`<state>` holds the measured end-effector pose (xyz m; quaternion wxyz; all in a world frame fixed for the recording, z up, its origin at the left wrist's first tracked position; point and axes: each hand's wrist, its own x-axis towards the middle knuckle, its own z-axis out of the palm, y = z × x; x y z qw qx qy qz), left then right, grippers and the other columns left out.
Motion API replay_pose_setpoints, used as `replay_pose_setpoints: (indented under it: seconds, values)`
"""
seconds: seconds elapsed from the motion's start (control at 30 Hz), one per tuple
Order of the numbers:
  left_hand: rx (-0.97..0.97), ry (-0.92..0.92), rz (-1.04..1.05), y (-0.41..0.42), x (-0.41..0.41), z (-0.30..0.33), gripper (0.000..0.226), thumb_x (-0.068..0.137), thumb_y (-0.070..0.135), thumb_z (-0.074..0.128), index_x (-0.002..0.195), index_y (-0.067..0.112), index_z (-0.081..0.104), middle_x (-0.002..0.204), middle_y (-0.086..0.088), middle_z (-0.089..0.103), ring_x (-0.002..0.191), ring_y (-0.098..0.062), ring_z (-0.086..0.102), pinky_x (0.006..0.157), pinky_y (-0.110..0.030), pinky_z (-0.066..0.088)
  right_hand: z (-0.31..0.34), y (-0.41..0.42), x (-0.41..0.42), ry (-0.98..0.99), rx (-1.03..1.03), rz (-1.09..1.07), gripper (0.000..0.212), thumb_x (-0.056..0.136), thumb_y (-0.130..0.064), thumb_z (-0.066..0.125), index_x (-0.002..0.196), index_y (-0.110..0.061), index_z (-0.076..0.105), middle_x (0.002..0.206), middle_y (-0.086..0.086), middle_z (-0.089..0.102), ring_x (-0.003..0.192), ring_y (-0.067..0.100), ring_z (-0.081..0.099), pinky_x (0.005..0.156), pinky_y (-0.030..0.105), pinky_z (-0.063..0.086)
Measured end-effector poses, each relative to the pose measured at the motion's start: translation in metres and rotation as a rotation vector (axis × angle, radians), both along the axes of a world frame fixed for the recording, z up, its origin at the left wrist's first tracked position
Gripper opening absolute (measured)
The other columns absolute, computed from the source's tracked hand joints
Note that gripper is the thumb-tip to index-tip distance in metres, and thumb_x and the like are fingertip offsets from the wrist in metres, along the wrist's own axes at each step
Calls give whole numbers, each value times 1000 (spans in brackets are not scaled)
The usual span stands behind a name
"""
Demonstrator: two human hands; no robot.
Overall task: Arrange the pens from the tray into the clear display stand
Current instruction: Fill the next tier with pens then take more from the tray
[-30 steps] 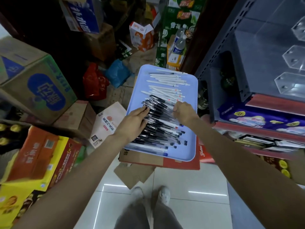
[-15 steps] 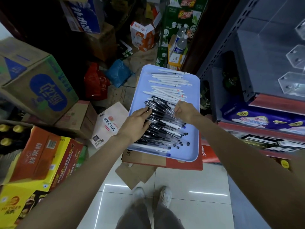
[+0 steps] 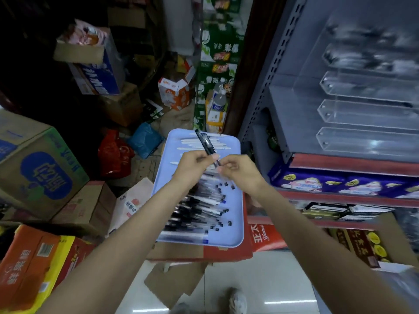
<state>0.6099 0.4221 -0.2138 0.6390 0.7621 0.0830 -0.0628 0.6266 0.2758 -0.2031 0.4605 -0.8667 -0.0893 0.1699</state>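
Note:
A pale blue tray [image 3: 235, 214] rests on a red carton and holds several black pens [image 3: 197, 209] in a heap, with several white pens [image 3: 204, 145] at its far end. Above the tray my left hand [image 3: 192, 165] and my right hand [image 3: 238, 169] together pinch a small bunch of black pens [image 3: 207, 143], which points up and away. The clear display stand [image 3: 362, 114] with its tiered slots sits on the grey shelf to the right; I see no pens in it.
Cardboard cartons crowd the floor at left [image 3: 43, 175] and behind the tray. A red carton [image 3: 265, 237] lies under the tray. The shelf below the stand holds purple packs [image 3: 340, 182]. White floor tiles and my shoes are at the bottom.
Both hands have lifted off the pen heap and now hold a few black pens above the tray. The view has swung up and right, showing more of the display stand.

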Motion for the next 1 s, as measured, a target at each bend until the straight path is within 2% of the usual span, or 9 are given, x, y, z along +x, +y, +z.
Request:
replay_pose_setpoints:
  seconds: [0.1, 0.23, 0.33, 0.43, 0.57, 0.67, 0.8, 0.9, 1.0]
  values:
    - [-117, -7, 17, -32, 19, 36, 25, 91, 20, 59, 77, -1, 60, 75, -12, 58, 73, -20, 53, 73, -30, 47, 31, -26, 8, -88, 37, -56, 8, 85, -15, 67, 80, -15, 61, 69, -6, 59, 63, -1, 56, 70, 17, 42]
    - [-75, -146, -35, -82, 47, 81, 21, 94, 12, 53, 75, 4, 50, 71, -13, 60, 64, -15, 64, 64, -20, 52, 75, -83, 30, -295, -56, -171, 16, 80, -26, 73, 79, -16, 61, 64, -10, 56, 61, -2, 53, 56, 5, 38]
    - [226, -343, -149, -121, 70, 108, 27, 93, 15, 54, 68, 10, 48, 72, -9, 67, 70, -23, 67, 65, -27, 51, 105, -140, 54, -393, 43, -279, 18, 85, -28, 66, 98, -19, 57, 72, -6, 57, 67, 6, 56, 61, 9, 39]
    - [498, -442, -316, -168, 92, 132, 18, 93, 20, 55, 77, 14, 61, 71, 3, 65, 70, -16, 62, 61, -20, 42, 131, -196, 75, -367, 273, -216, 28, 90, -16, 59, 118, -20, 54, 87, 1, 60, 74, 11, 62, 64, 23, 48]
    - [560, -457, -392, -229, 119, 156, 14, 93, 22, 55, 85, 15, 64, 78, -5, 68, 73, -19, 63, 69, -30, 46, 152, -258, 104, -400, 385, -137, 13, 89, 7, 53, 89, -3, 61, 73, 6, 61, 59, -1, 62, 61, 13, 52]
    - [598, -484, -311, -257, 138, 165, 21, 93, 26, 55, 89, 10, 68, 75, -10, 67, 70, -20, 59, 65, -27, 40, 155, -297, 126, -397, 462, -152, 13, 85, 8, 58, 84, -2, 65, 61, -3, 66, 56, 3, 63, 63, 13, 52]
    - [757, -528, -30, -265, 152, 168, 19, 95, 27, 52, 90, 14, 66, 68, -4, 62, 73, -24, 59, 61, -29, 35, 156, -340, 154, -407, 570, -296, 16, 86, 5, 59, 79, -7, 66, 69, -1, 68, 60, 4, 67, 63, 11, 52]
    - [733, -487, 84, -259, 156, 166, 15, 96, 23, 51, 93, 21, 65, 64, 3, 58, 68, -21, 58, 60, -28, 41, 154, -358, 174, -409, 545, -343, 9, 86, 4, 59, 88, -1, 66, 82, 5, 67, 60, 1, 66, 63, 10, 52]
    - [754, -487, 64, -261, 159, 164, 15, 96, 20, 49, 85, 21, 59, 60, 0, 51, 60, -20, 49, 56, -30, 35, 143, -362, 189, -405, 428, -329, 8, 85, 3, 61, 90, 2, 67, 77, 4, 66, 57, 1, 66, 66, 14, 54]
